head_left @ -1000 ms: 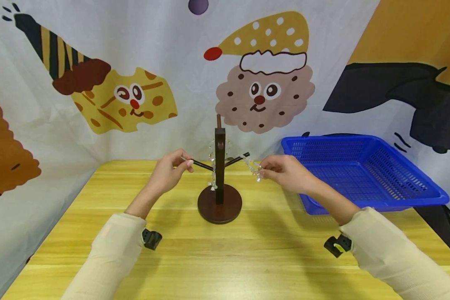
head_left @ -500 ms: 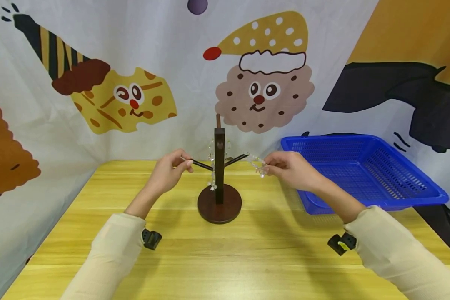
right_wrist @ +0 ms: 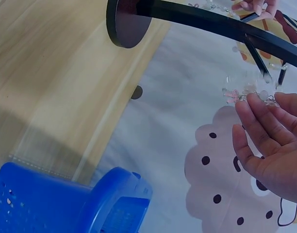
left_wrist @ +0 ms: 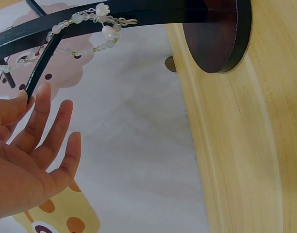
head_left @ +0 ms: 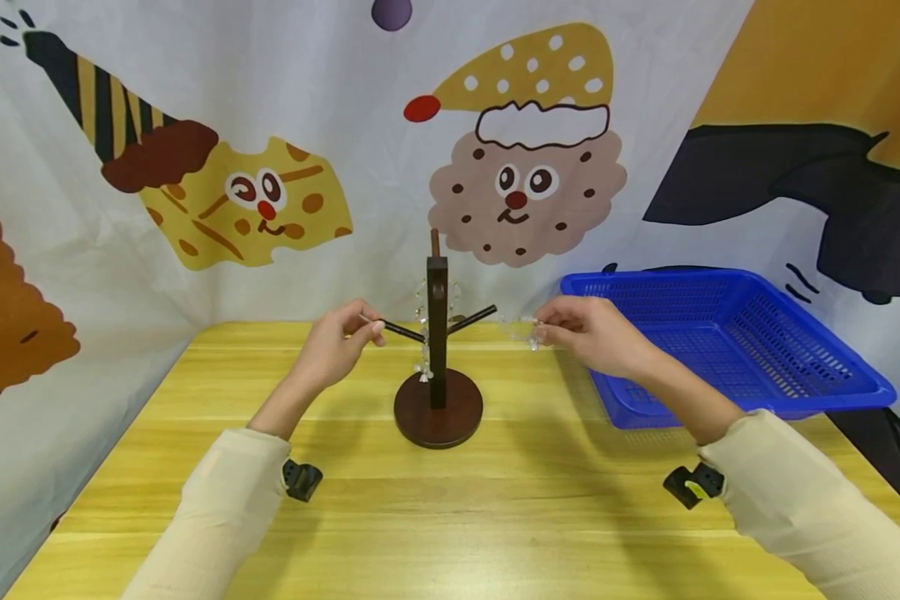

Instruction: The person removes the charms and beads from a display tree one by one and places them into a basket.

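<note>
A dark wooden stand [head_left: 438,333] with side pegs and a round base [head_left: 438,421] stands on the table. My left hand [head_left: 339,340] pinches the tip of its left peg [head_left: 403,332]; the left wrist view shows thumb and index on that peg [left_wrist: 44,65], other fingers spread. Beaded bracelets [left_wrist: 71,22] hang on the stand. My right hand [head_left: 592,333] pinches a clear beaded bracelet [head_left: 532,337], just right of the right peg [head_left: 474,318] and apart from it. In the right wrist view the bracelet [right_wrist: 250,95] hangs at the fingertips of the hand [right_wrist: 277,141], with pink and clear beads.
A blue plastic basket [head_left: 720,408] sits at the right rear of the wooden table [head_left: 450,517], close beside my right hand and forearm. Behind the table hangs a white cloth [head_left: 292,75] with cartoon prints.
My right hand has moved right with the bracelet, which was at the tip of the right peg and is now apart from it. My left hand stays on the left peg.
</note>
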Motion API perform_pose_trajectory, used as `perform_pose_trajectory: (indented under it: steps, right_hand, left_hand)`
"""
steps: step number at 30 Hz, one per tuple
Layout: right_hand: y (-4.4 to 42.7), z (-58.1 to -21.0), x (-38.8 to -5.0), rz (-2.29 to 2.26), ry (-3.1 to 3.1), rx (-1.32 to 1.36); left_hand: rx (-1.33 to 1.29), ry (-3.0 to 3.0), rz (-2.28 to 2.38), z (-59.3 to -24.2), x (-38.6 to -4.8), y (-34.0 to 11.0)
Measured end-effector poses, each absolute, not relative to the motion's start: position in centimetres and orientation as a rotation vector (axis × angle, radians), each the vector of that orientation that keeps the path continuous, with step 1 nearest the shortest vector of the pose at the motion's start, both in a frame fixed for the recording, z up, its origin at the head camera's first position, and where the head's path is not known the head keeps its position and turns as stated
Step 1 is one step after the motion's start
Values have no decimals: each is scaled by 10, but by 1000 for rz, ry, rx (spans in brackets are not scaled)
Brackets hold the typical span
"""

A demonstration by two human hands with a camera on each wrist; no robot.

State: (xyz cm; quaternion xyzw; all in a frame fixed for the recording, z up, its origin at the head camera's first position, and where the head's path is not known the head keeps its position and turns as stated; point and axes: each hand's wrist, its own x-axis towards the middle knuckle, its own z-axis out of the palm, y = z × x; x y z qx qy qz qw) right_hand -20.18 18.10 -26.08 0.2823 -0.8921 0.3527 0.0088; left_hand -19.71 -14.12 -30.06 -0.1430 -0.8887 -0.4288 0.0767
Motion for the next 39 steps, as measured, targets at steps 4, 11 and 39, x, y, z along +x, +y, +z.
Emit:
perform_pose_trajectory:
  steps: [4,11,39]
  right_hand:
    - [184,-259,-200,1104,-2786,873]
    - [191,-257,-199,1115,-2785,870]
    - [237,-241,-184,968,-2819,692]
  left_hand:
    - [-422,-2670,-1284,-300,-197,-141]
    - [-419,-2675,-1285,-300,-197,-141]
    - [-442,-2667,-1276,-301,-197,-142]
